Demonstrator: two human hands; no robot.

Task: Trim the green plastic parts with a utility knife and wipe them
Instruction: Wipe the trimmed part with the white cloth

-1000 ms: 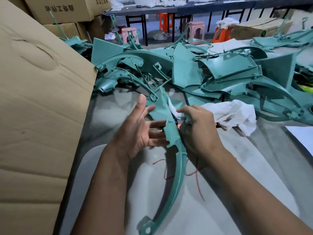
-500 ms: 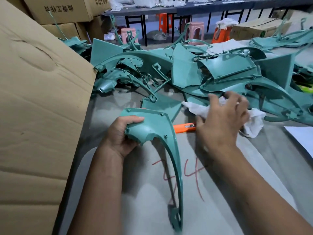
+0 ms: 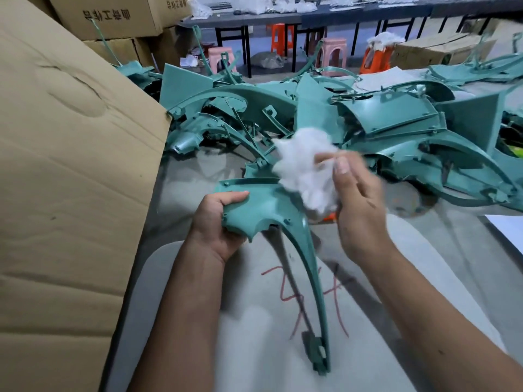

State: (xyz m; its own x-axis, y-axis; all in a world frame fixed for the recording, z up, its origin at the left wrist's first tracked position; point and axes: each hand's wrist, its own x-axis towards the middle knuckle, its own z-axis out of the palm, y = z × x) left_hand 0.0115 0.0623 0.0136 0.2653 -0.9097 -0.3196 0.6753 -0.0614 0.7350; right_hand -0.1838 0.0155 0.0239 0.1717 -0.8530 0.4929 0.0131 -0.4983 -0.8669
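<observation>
A curved green plastic part (image 3: 271,210) with a long thin arm reaching toward me is held just above the table. My left hand (image 3: 218,224) grips its wide upper-left end, thumb on top. My right hand (image 3: 356,205) holds a crumpled white cloth (image 3: 305,168) above the part's upper right edge; the cloth and fingers are blurred. A sliver of the orange utility knife (image 3: 329,216) shows on the table under the cloth, mostly hidden.
A big pile of green plastic parts (image 3: 396,137) fills the table behind. A large cardboard box (image 3: 70,193) stands at the left edge. A pale sheet with red marks (image 3: 283,321) lies under my arms. White paper (image 3: 506,227) at right; stools and tables beyond.
My right hand lifted the white cloth off the table and brought it left over the green part, covering the knife. My left hand keeps its grip on the part.
</observation>
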